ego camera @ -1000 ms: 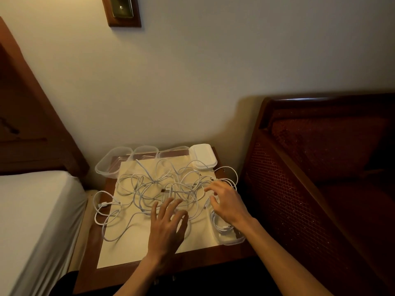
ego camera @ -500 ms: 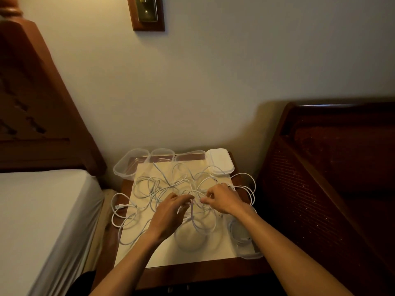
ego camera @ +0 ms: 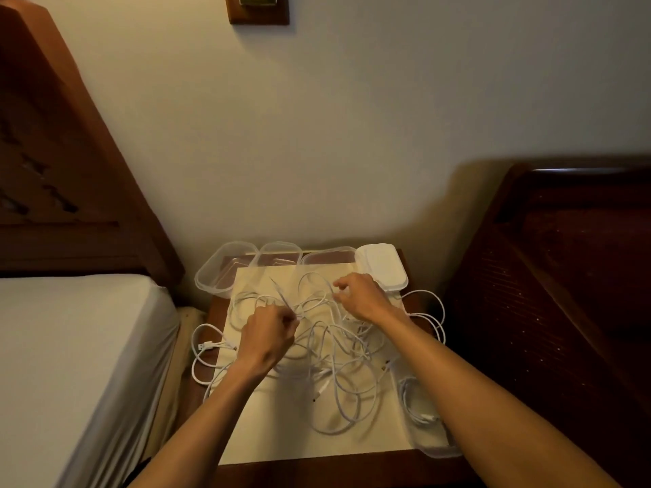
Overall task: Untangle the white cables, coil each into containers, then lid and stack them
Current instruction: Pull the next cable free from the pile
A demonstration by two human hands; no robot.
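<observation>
A tangle of thin white cables (ego camera: 327,350) lies spread over a cream paper sheet (ego camera: 281,434) on the small brown wooden bench (ego camera: 317,470), and some loops hang over its left and right edges. The left hand (ego camera: 267,338) is over the left part of the tangle, with fingers curled and pinching a strand near its thumb. The right hand (ego camera: 363,299) is further back; its curled fingers seem to pinch another strand (the exact contact is hard to see).

Three clear plastic containers without lids (ego camera: 220,276) stand in a row at the back edge, beside a stack of white lids (ego camera: 382,267). Another clear plastic container (ego camera: 428,436) at the front right holds a coiled cable, partly hidden by the right forearm. A white bed (ego camera: 70,346) is on the left, cut off by the frame.
</observation>
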